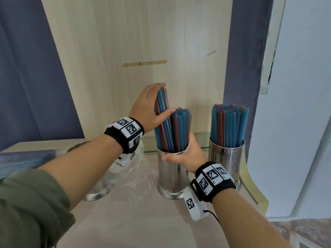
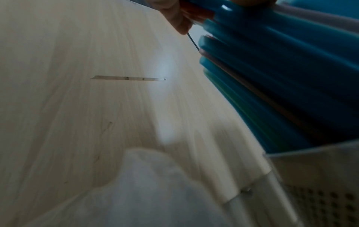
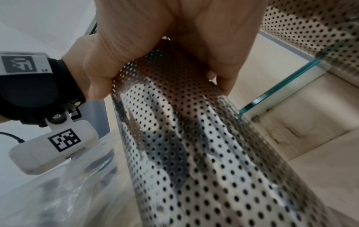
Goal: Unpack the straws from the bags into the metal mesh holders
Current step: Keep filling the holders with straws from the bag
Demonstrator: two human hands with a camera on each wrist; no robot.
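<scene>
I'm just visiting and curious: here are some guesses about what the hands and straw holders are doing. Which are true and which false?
1. The right hand grips the middle holder. True.
2. The left hand holds a bundle of straws. True.
3. The holder on the right is empty. False: it is packed with straws.
4. The straws are yellow and green. False: blue and red.
5. A crumpled clear bag lies beside the middle holder. True.

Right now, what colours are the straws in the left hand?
Blue and reddish-brown straws; head view shows it best.

Shiny perforated metal holder (image 1: 172, 173) under the right fingers; glossy plastic straws (image 1: 162, 111) between the left fingers; matt pale wood panel (image 1: 125, 42) beyond them
</scene>
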